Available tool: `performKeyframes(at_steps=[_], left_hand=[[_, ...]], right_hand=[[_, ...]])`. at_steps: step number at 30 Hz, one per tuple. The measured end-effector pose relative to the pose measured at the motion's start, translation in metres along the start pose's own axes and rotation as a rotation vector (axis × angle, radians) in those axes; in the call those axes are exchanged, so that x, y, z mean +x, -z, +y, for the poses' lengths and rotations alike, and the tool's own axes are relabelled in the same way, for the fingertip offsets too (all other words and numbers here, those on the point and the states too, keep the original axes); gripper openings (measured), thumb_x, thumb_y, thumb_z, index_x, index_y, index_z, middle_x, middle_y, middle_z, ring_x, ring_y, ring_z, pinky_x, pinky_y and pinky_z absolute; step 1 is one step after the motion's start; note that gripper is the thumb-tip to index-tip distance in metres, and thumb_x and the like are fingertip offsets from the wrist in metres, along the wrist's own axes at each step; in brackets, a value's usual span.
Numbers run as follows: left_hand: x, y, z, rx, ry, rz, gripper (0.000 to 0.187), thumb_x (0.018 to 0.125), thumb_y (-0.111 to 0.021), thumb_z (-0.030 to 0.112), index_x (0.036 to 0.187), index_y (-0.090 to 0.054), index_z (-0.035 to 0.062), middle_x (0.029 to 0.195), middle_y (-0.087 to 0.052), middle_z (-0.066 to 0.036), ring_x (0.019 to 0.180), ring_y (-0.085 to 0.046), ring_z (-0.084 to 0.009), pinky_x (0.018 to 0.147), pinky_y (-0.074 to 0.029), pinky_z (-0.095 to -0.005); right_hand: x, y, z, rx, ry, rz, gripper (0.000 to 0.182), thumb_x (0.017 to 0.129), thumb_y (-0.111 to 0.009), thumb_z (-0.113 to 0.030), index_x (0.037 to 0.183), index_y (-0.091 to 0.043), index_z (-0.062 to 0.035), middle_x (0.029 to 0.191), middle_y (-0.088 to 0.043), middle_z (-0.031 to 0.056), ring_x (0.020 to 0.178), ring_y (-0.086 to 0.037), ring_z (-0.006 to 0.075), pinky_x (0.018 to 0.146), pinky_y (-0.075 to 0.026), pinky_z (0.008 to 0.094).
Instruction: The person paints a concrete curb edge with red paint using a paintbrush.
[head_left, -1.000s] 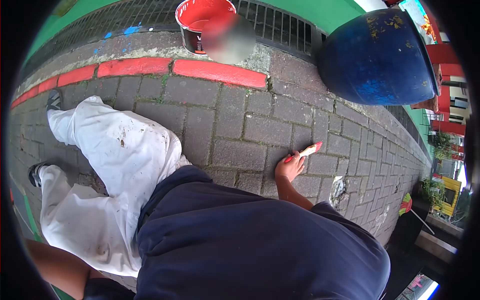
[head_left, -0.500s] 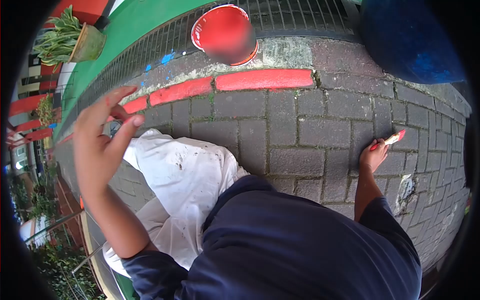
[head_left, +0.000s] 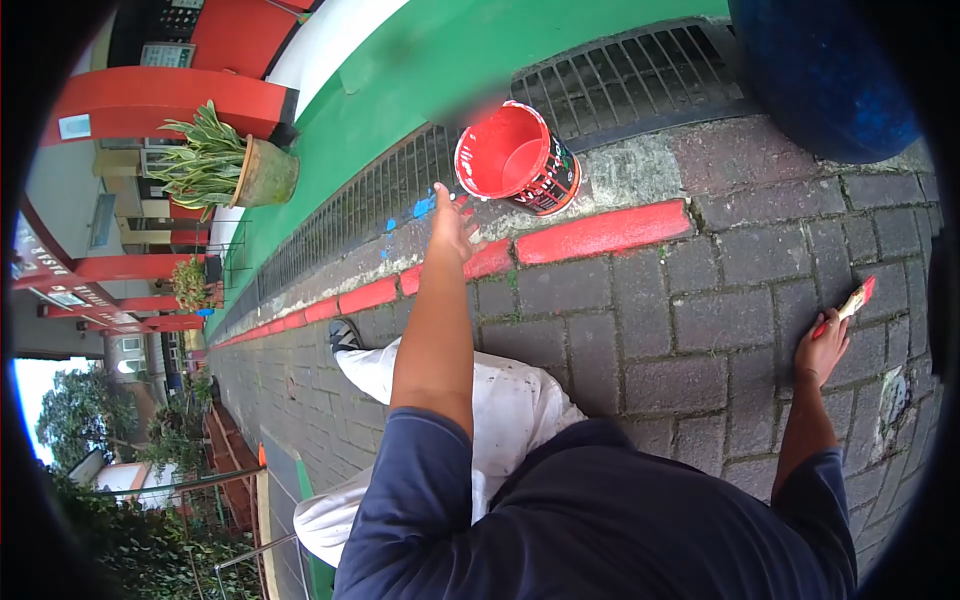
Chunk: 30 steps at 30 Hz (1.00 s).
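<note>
My right hand (head_left: pixel 822 350) is wrapped around the handle of a paintbrush (head_left: pixel 855 298) with red paint on its bristles, held low over the grey pavers at the right. My left hand (head_left: pixel 455 228) reaches forward with its fingers apart and nothing in them, its fingertips close to the near left side of a paint bucket (head_left: pixel 565 182). The bucket's inside is coated red, and its dark label faces the right. Below it runs a row of curb blocks (head_left: pixel 600 232) painted red, part of it behind my left hand.
A metal drain grate (head_left: pixel 620 80) runs behind the bucket, beside green floor (head_left: pixel 400 90). A large dark blue rounded object (head_left: pixel 830 80) stands at the upper right. A potted plant (head_left: pixel 265 172) sits at the upper left. Blue paint spots (head_left: pixel 424 207) mark the concrete edge.
My left hand has swung from the left toward the bucket, its arm now stretched out. My view has shifted left, showing more of the building. The brush stays in my right hand.
</note>
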<state>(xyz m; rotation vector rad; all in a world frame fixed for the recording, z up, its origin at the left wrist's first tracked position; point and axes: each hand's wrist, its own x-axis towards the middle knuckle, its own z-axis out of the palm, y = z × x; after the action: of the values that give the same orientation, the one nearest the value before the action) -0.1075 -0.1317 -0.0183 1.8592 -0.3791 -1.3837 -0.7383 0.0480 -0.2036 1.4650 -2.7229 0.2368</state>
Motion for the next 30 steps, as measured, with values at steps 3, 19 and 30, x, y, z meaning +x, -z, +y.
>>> performKeyframes(at_steps=[3,19,30], left_hand=[[0.01,-0.02,0.017,-0.054,-0.031,-0.028,0.107,0.084,-0.025,0.089,0.159,-0.017,0.0135,0.168,-0.002,-0.014,0.153,0.001,-0.039,0.116,-0.008,-0.067],[-0.012,-0.081,0.049,0.589,-0.718,0.153,0.036,0.091,-0.073,0.032,0.107,-0.065,0.0003,0.093,-0.069,-0.005,0.078,-0.062,-0.0124,0.072,-0.049,-0.027],[-0.062,-0.184,0.106,0.321,-0.542,-0.081,0.032,0.09,-0.073,0.041,0.092,-0.063,0.0109,0.079,-0.059,0.001,0.069,-0.053,-0.0105,0.069,-0.044,-0.0272]], right_hand=[[-0.001,0.004,-0.002,0.022,-0.007,-0.015,0.03,0.105,-0.045,-0.03,0.127,-0.055,-0.012,0.141,-0.055,0.0097,0.144,-0.036,0.0299,0.118,-0.024,0.0514],[-0.005,0.019,-0.012,0.081,-0.035,-0.006,0.027,0.103,-0.049,-0.025,0.125,-0.054,-0.0121,0.137,-0.056,0.0129,0.143,-0.037,0.0299,0.119,-0.024,0.051],[-0.005,0.026,-0.014,0.095,-0.029,0.006,0.024,0.102,-0.049,-0.023,0.122,-0.054,-0.0106,0.131,-0.059,0.0113,0.144,-0.036,0.0309,0.119,-0.024,0.0526]])
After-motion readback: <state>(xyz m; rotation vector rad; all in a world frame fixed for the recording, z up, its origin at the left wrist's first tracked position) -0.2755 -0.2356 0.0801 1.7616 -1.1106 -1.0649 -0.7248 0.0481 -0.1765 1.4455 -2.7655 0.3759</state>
